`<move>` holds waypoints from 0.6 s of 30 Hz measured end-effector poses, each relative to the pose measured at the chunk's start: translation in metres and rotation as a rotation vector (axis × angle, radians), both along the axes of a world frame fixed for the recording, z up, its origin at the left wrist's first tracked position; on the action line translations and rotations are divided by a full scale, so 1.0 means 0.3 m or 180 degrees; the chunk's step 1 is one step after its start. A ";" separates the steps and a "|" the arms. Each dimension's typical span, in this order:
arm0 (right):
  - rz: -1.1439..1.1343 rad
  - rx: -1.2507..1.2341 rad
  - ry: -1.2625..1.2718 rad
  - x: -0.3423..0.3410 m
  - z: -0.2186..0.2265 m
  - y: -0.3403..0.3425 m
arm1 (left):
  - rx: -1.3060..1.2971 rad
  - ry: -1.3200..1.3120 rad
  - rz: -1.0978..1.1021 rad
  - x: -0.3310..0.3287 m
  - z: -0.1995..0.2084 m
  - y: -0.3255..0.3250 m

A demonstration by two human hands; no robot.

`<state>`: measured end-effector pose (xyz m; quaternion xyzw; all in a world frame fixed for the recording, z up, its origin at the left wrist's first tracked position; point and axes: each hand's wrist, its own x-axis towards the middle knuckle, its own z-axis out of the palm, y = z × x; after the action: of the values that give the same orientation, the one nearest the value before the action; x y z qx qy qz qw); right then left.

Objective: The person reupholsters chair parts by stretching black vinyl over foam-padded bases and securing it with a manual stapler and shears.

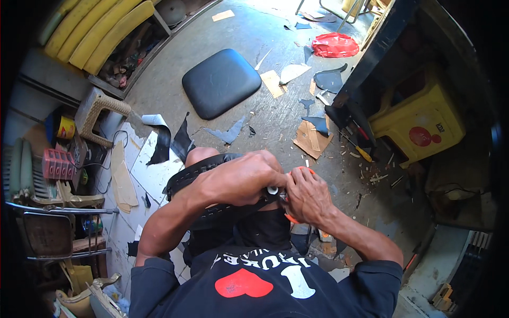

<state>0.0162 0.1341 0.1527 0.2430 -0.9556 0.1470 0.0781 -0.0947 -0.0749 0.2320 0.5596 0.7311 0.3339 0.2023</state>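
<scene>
On the lap, a black-covered piece [184, 179] is being worked, its near part hidden by the forearms. A row of short marks, apparently staples or stitches, is seen along its left edge, so fastening there may be judged at least partly done. Whether the edge toward the right is finished cannot be told, since it is covered by the hands.

The right hand [307, 196] is closed around an orange tool [291, 218], whose kind cannot be made out. The left hand [257, 172] is held against it with fingers curled in; what is gripped by it cannot be told. A small white round end [272, 190] is seen just beneath the left hand's fingers. Handwork on the piece is thus judged to be under way, not completed.

On the floor [169, 61], beyond the lap and toward the far edge, a black cushion [221, 84] is laid flat; its upper face looks smoothly covered, and it may be judged complete on that side. Its underside is not shown. Cutting is judged well advanced, as a grey scrap [228, 134] and a brown board [306, 144] are left between cushion and lap, among other offcuts.
</scene>
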 end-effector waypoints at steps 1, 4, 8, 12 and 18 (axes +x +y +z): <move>-0.0003 0.0007 -0.0063 -0.007 0.001 -0.007 | -0.0100 -0.0037 -0.0009 -0.004 0.005 -0.007; -0.0133 0.0549 -0.1079 0.030 -0.014 -0.012 | -0.0330 -0.0269 0.0088 -0.020 0.020 -0.029; -0.0053 0.0363 -0.1306 0.027 -0.023 0.022 | -0.0154 -0.0493 0.0490 -0.042 -0.018 -0.092; 0.0390 0.0151 -0.0652 -0.031 0.084 0.110 | 0.0128 -0.0678 0.0582 -0.042 -0.019 -0.155; 0.0958 0.0425 -0.0141 -0.107 0.132 0.102 | 0.0351 -0.0739 0.0425 -0.044 0.000 -0.144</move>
<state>-0.0159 0.1645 0.1923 0.3849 -0.9175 0.0985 0.0178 -0.1078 -0.1183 0.2320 0.4776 0.7189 0.4487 0.2318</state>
